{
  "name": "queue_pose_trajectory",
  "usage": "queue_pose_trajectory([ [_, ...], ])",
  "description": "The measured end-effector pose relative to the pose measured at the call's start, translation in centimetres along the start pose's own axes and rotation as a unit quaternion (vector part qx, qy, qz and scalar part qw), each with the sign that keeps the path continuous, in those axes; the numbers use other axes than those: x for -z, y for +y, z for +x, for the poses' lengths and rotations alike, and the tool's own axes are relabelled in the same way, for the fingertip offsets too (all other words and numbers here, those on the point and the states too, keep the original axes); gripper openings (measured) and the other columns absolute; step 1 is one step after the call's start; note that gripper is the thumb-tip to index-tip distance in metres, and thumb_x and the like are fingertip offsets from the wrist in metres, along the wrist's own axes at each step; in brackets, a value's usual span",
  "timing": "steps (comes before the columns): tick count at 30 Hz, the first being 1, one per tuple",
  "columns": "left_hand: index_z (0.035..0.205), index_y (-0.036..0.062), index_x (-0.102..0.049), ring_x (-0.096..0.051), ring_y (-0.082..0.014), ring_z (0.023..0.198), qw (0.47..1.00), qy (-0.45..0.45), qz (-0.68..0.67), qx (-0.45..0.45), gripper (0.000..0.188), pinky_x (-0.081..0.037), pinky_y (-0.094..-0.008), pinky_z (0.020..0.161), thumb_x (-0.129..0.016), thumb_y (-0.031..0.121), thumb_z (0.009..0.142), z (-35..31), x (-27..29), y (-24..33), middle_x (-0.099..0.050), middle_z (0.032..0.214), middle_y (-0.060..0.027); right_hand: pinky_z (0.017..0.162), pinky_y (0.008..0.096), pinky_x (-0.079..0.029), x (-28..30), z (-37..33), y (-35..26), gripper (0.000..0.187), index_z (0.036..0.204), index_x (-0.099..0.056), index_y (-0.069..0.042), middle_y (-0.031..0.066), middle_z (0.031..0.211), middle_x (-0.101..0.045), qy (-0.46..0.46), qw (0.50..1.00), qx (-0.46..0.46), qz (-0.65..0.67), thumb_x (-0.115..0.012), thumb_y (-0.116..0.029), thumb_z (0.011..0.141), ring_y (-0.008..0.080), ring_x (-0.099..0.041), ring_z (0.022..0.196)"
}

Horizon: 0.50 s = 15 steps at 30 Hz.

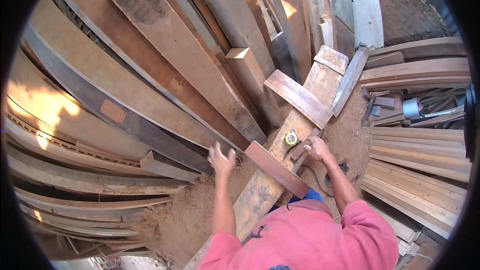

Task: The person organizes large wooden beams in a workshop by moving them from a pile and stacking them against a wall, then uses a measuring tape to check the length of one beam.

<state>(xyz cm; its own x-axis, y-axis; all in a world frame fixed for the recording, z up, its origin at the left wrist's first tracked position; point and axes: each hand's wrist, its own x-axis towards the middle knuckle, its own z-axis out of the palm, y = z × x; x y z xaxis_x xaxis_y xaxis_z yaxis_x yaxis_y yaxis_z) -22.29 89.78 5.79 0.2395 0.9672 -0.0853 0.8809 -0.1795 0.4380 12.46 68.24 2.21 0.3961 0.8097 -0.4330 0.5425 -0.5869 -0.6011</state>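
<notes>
- I'm seeing the left hand (221, 161) hanging open with fingers spreading wide, holding nothing, near the upper end of the brown board (275, 167).
- The right hand (317, 149) is curling its fingers narrowly at the right edge of the bench (260, 197), close against a small block (300, 151) of wood; from my end I can't tell whether it is gripping that.
- The bench is running diagonally below, a long, thick plank with a scuffed, stained, dusty face.
- The brown board is lying across it, flat and straight-edged, its lower end reaching the pink shirt (305, 235).
- Farther up, the pale board (298, 98) is also crossing the bench, showing worn, pinkish grain.
- Between these two, the tape measure (291, 138) is sitting on the bench, its compact, rounded case showing yellow and black.
- Sawdust (180, 225) is covering the ground in soft tan drifts.
- On the left I'm getting tall planks (180, 65), brown and grey, some rough-faced, curving through my fisheye.
- On the right, slim timber (420, 150) is lying in pale stacks.
- A smooth white panel (367, 17) is standing beyond the bench.
</notes>
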Motion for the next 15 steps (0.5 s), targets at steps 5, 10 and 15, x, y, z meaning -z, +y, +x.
queue_pose_trajectory([
  [5,0.154,0.0111,-0.025,-0.013,-0.0493,0.145,0.935,-0.298,0.087,0.172,0.098,-0.013,-0.0569,0.118,-0.071,0.047,0.076,-15.9,-4.7,-4.2,-0.014,0.158,-0.0287,0.103,0.0462,-0.043,0.6,-1.5,0.8,0.045,0.123,-0.061,0.003,0.0275,0.12,-0.062,0.005,1.0,-0.006,-0.023,-0.063,-0.025,0.087,0.0407,-0.056,0.119],
  [10,0.157,0.0068,-0.011,-0.001,-0.053,0.146,0.922,-0.352,0.13,0.092,0.111,-0.007,-0.0596,0.118,-0.072,0.051,0.075,-24.1,-7.2,-6.2,-0.004,0.156,-0.0381,0.098,0.0498,-0.045,0.1,-2.5,-0.8,0.04,0.112,-0.063,0.002,0.0282,0.116,-0.063,-0.069,0.996,-0.059,-0.026,-0.061,-0.028,0.086,0.0421,-0.058,0.115],
  [15,0.151,-0.0113,-0.004,0.003,-0.0659,0.139,0.875,-0.428,0.178,0.138,0.122,-0.003,-0.0639,0.116,-0.069,0.059,0.075,-21.8,-9.8,-5.6,0.002,0.147,-0.0511,0.095,0.0499,-0.048,-4.2,-5.8,-0.3,0.04,0.11,-0.066,0.001,0.0273,0.117,-0.065,-0.131,0.984,-0.122,-0.016,-0.063,-0.03,0.085,0.0413,-0.061,0.113],
])
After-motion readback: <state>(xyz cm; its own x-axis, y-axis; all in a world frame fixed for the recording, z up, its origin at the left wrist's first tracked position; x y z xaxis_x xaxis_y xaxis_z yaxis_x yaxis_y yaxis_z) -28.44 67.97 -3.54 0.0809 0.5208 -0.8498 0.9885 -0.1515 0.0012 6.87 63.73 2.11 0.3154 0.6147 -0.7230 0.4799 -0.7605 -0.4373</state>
